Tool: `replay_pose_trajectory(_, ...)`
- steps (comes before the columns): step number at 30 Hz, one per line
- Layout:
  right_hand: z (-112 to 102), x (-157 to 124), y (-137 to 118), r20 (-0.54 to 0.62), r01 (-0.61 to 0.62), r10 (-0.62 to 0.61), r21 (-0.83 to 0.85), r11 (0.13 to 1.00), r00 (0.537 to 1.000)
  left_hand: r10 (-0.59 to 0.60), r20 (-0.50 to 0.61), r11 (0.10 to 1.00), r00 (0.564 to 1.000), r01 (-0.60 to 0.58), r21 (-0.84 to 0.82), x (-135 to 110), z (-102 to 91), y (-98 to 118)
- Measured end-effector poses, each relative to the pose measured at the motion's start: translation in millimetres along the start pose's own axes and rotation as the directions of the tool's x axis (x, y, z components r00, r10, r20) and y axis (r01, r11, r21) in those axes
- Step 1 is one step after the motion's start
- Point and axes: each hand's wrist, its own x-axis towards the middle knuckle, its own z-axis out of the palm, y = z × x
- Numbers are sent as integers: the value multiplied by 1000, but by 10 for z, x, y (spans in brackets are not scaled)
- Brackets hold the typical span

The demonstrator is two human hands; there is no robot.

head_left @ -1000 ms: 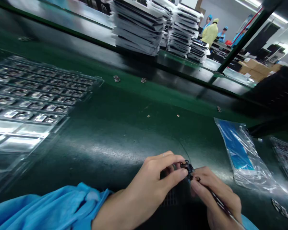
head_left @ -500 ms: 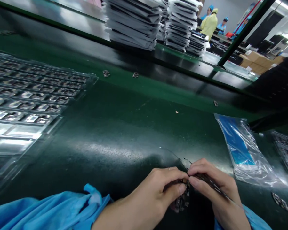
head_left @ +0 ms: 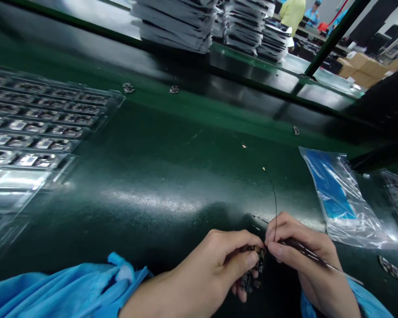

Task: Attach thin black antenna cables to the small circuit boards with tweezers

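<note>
The person's left hand (head_left: 215, 260) pinches a small dark circuit board (head_left: 256, 265) between thumb and fingers, low over the green bench top (head_left: 172, 176). The right hand (head_left: 301, 256) meets it from the other side, fingertips almost touching the left thumb, and is closed round a thin pair of tweezers (head_left: 315, 258) whose shaft runs back over the wrist. A fine black wire (head_left: 274, 207) rises from the point where both hands meet and curves away from the person, its tip ending well beyond the fingers. Whether the tweezers actually pinch the wire I cannot tell; the tips are hidden behind the fingers.

Just right of the right hand lies a clear plastic bag (head_left: 341, 207) with a blue sheet inside. Far to the left of the grip sits a clear tray (head_left: 86, 145) with rows of small boards. Beyond the hands, across the bench, a few loose small parts (head_left: 128, 87) lie scattered, and further back stand stacks of trays (head_left: 182, 26). Blue sleeves (head_left: 63, 291) cover both forearms.
</note>
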Motion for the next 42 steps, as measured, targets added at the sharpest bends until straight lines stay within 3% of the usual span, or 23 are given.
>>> replay_pose_trajectory(7,-80,-51,-100,151,41,-22,-121,992,988,-31,12,997,999,32,-70,11,-29,-4)
replay_pose_trajectory(23,-9,-46,-30,71,150,-139,-199,969,988,-81,37,990,996,85,-113,10,-21,-25)
replay_pose_trajectory(30,-20,-90,-40,106,241,-217,-334,911,970,-85,37,992,996,89,-94,13,-23,-11)
replay_pose_trajectory(42,6,-66,-83,133,286,-253,-390,875,958,-60,33,997,998,62,-44,-7,-32,-27)
